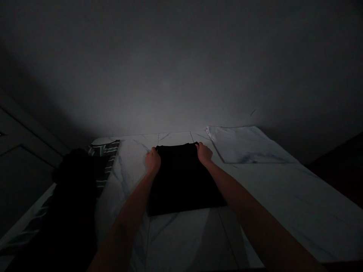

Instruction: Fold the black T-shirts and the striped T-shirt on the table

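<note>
On a dim marble-tile floor (283,204), the left hand (153,159) and right hand (204,153) pinch the far corners of a flat-lying black garment (181,181), with a smooth white cloth (244,145) laid out nearby.

Layout in front of you

The folded garment (184,181) lies in the middle of the tiled surface (283,196), with your left hand (153,160) at its far left corner and your right hand (203,153) at its far right corner. A heap of clothing (73,204) sits along the surface's left edge, well apart from the garment. A folded cloth (246,145) lies farther back on the right, just before the wall (181,75).
</note>
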Motion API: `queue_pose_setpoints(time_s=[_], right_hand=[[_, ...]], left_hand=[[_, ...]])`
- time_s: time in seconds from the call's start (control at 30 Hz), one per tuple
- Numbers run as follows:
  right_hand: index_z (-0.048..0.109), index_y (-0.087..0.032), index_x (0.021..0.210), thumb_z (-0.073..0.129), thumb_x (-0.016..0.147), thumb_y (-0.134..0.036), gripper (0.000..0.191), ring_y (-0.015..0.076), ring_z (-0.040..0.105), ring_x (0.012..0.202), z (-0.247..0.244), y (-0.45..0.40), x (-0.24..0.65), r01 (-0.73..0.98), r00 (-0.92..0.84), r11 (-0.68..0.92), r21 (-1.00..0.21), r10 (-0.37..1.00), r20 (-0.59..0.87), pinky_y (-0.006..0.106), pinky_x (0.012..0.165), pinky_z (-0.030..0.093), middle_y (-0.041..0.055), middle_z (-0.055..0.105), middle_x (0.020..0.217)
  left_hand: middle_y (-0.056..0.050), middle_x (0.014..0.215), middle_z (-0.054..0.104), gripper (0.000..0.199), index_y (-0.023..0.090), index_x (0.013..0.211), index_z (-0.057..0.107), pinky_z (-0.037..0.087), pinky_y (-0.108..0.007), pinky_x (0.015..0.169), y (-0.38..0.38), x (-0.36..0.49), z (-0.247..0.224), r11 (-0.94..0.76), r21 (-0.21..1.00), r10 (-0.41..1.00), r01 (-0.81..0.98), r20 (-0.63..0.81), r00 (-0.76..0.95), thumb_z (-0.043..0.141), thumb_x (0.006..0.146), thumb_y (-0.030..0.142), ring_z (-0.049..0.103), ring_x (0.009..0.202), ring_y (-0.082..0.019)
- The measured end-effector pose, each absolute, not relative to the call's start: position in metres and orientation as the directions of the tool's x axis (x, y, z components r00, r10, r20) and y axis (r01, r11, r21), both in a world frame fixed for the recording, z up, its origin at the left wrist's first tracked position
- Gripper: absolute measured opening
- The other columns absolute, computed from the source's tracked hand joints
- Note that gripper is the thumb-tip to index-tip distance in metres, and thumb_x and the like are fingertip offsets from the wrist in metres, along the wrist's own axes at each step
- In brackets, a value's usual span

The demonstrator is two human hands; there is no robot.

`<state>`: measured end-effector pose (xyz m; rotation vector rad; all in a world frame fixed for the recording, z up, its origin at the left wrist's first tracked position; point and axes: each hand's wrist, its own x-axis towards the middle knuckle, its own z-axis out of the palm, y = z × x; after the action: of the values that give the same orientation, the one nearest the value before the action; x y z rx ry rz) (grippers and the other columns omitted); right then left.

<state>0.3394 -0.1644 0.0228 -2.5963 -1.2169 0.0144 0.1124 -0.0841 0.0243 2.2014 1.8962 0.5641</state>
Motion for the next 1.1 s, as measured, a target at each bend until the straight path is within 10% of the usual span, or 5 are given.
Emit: queue_pose_setpoints(time_s=[0.43,0.6,0.73,0.9,1.1], right_hand=[[0.057,-0.013,0.126,0.032,0.104,-0.025,0.036,0.027,0.066,0.101,0.029,-0.156,0.334,0.777,0.62,-0.586,-0.23,0.775,0.122,0.034,0.081,0.047,0.0196,0.069,0.11],[0.043,-0.019,0.147,0.036,0.102,-0.031,0.047,0.0327,0.036,0.139,0.023,-0.159,0.316,0.917,0.396,-0.362,-0.166,0.869,0.296,0.047,0.109,0.03,0.018,0.036,0.156],[0.033,-0.03,0.153,0.032,0.102,-0.05,0.055,0.0306,0.018,0.149,0.005,-0.16,0.319,0.949,0.288,-0.264,-0.173,0.948,0.137,0.055,0.117,0.016,0.0109,0.021,0.163],[0.034,-0.021,0.152,0.04,0.099,-0.04,0.056,0.0265,0.027,0.146,0.0,-0.163,0.332,0.912,0.342,-0.296,-0.285,0.931,0.129,0.047,0.115,0.025,0.015,0.03,0.16],[0.057,-0.008,0.129,0.058,0.089,-0.03,0.045,0.0271,0.063,0.111,0.013,-0.202,0.357,0.75,0.579,-0.461,-0.474,0.804,0.134,0.033,0.092,0.047,0.0179,0.069,0.115]], left_hand=[[-0.023,0.121,0.062,0.036,0.01,0.123,0.055,0.047,-0.039,0.089,-0.079,0.113,0.033,-0.192,0.221,0.962,0.956,0.235,0.138,0.032,0.098,0.021,0.061,0.112,-0.032],[-0.017,0.149,0.045,0.046,0.015,0.138,0.051,0.027,-0.051,0.114,-0.098,0.126,0.031,-0.457,0.137,0.824,0.879,0.437,0.36,0.032,0.096,0.016,0.039,0.138,-0.034],[-0.012,0.158,0.034,0.052,0.023,0.145,0.047,0.015,-0.058,0.119,-0.105,0.132,0.016,-0.598,0.204,0.79,0.775,0.31,0.529,0.047,0.095,0.038,0.024,0.148,-0.036],[-0.016,0.158,0.032,0.055,0.021,0.145,0.044,0.021,-0.056,0.118,-0.093,0.117,0.004,-0.55,0.298,0.835,0.78,0.186,0.517,0.052,0.094,0.037,0.024,0.148,-0.035],[-0.02,0.118,0.065,0.057,0.009,0.135,0.044,0.046,-0.039,0.1,-0.085,0.075,0.019,-0.313,0.498,0.95,0.809,0.152,0.274,0.064,0.084,0.025,0.06,0.119,-0.028]])
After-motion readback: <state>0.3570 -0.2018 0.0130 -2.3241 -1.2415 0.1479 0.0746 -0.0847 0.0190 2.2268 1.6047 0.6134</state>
